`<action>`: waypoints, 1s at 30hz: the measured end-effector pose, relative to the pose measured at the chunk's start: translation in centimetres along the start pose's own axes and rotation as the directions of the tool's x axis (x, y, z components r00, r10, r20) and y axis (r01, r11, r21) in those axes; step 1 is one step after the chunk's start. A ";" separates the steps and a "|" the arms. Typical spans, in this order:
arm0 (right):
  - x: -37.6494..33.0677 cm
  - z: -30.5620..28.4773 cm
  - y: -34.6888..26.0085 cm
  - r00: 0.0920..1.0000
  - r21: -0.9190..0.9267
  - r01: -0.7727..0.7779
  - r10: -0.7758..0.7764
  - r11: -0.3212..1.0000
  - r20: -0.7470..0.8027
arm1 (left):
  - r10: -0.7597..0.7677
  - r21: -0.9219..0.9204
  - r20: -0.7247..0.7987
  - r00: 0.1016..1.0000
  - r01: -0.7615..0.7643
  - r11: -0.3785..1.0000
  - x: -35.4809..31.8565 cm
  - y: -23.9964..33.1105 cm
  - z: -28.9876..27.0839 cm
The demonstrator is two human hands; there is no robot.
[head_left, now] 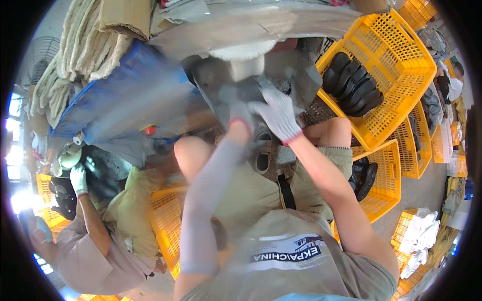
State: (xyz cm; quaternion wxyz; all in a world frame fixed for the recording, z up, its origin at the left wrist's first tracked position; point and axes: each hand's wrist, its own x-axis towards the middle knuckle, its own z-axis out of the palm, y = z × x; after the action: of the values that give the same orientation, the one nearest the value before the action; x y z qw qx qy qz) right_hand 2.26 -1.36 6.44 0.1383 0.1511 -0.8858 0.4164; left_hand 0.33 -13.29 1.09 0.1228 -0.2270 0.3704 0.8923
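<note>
A seated worker (321,266) in a printed olive-grey T-shirt and khaki shorts (246,195) brings both hands close together between parted knees, just below a white, fuzzy-rimmed round wheel (246,51). The right hand (279,114), in a white knit glove with a red-edged cuff, is spread, its thumb apart from the extended fingers. The left hand (242,113), right beside it at the end of a long grey sleeve (206,200), is blurred; from here one cannot tell whether it is spread or pinching. A dark, blurred shape (247,93) shows between the hands and the wheel, its kind hard to make out. At the worker's right, a tilted yellow perforated plastic crate (401,37) holds a row of curved black pieces (351,83). A blue panel (135,95) spreads at the left, near a pile of cream fleecy cloth (83,45) and a brown cardboard piece (125,17). Farther left, a co-worker (95,256) in a pale shirt extends a white-gloved arm (90,205).
</note>
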 end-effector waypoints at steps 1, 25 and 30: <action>-0.5 -0.6 0.1 0.995 0.036 0.057 -0.053 0.998 -0.089 | 0.155 0.017 0.019 0.988 -0.156 0.988 0.2 0.1 -0.1; 0.7 -4.8 8.5 0.862 0.180 -0.235 0.291 0.955 -0.416 | -0.053 -0.359 0.234 0.971 0.137 0.923 9.8 -3.8 9.3; 3.3 -4.2 7.9 0.904 0.084 -0.287 0.299 0.954 -0.305 | -0.071 -0.039 -0.064 0.995 0.068 0.997 16.9 -3.5 2.9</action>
State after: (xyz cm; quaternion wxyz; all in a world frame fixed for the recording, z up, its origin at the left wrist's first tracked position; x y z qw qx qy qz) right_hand -3.32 6.22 4.70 0.2104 -0.0492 -0.8573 0.4673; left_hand -13.85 -7.92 -7.67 0.1374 -0.2711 0.3498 0.8862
